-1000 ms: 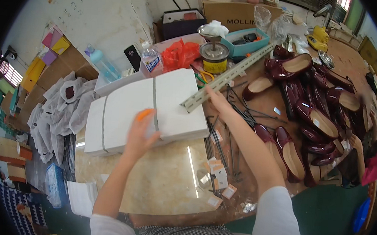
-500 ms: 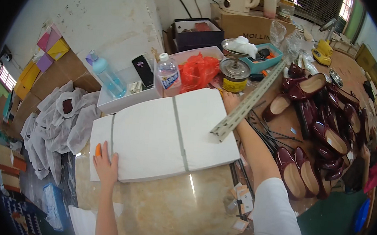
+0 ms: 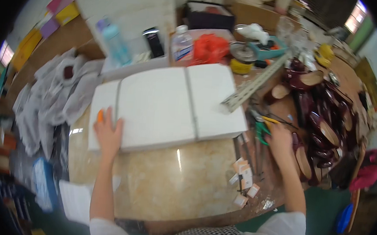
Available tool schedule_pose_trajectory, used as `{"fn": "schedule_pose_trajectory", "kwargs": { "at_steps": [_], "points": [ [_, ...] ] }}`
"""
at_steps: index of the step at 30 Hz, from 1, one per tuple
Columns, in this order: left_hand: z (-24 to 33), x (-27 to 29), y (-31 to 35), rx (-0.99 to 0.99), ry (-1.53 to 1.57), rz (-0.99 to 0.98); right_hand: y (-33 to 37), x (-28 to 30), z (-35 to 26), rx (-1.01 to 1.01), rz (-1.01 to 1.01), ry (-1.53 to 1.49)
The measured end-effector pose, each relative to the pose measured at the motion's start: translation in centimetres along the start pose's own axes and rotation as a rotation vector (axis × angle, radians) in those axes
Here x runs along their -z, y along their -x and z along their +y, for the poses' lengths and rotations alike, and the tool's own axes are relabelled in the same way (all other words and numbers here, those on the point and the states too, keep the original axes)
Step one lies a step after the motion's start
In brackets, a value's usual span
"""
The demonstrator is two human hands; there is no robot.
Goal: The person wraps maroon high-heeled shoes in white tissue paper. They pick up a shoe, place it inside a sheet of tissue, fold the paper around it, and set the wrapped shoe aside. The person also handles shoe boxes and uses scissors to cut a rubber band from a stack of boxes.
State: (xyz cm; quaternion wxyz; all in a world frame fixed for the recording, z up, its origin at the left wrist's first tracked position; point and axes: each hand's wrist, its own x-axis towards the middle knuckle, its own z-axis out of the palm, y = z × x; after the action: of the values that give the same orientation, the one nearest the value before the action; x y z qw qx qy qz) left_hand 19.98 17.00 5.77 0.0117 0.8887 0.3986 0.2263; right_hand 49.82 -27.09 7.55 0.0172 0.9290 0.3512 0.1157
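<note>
A thick white stack (image 3: pixel 154 102), apparently of paper or sheeting with two grey bands across it, lies on the tabletop in front of me. My left hand (image 3: pixel 108 133) rests on its near left end, fingers spread; a small orange thing (image 3: pixel 100 115) shows at the fingertips, its kind unclear. Right of the stack, my right hand (image 3: pixel 279 139) has its fingers closed on a slim yellow tool (image 3: pixel 270 119), blurred by motion. Just beside those fingers is a green-handled tool (image 3: pixel 262 130), probably scissors. A perforated metal angle bar (image 3: pixel 254 85) lies across the stack's far right corner.
Dark red shoes (image 3: pixel 316 109) are heaped at the right, with a person's arm (image 3: pixel 357 166) beyond. White wrapped items (image 3: pixel 55 86) pile up at the left. Behind the stack stand a blue bottle (image 3: pixel 117 45), a clear bottle (image 3: pixel 182 45) and a red bag (image 3: pixel 210 49). Small tags (image 3: pixel 245 176) lie near.
My right hand has come from behind the stack's far right corner to the table on its right, nearer me. The left hand stays on the stack. The whole view has shifted.
</note>
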Motion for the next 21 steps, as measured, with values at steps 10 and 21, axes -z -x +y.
{"fn": "schedule_pose_trajectory", "kwargs": {
  "at_steps": [10,21],
  "points": [
    [-7.4,1.3,-3.2,-0.045,-0.101,0.172,3.3,8.3,-8.6,-0.116,-0.701,-1.334],
    [-6.0,0.6,-2.5,0.321,0.298,-0.155,-15.1,9.2,-28.9,0.554,-0.544,-0.164]
  ]
}}
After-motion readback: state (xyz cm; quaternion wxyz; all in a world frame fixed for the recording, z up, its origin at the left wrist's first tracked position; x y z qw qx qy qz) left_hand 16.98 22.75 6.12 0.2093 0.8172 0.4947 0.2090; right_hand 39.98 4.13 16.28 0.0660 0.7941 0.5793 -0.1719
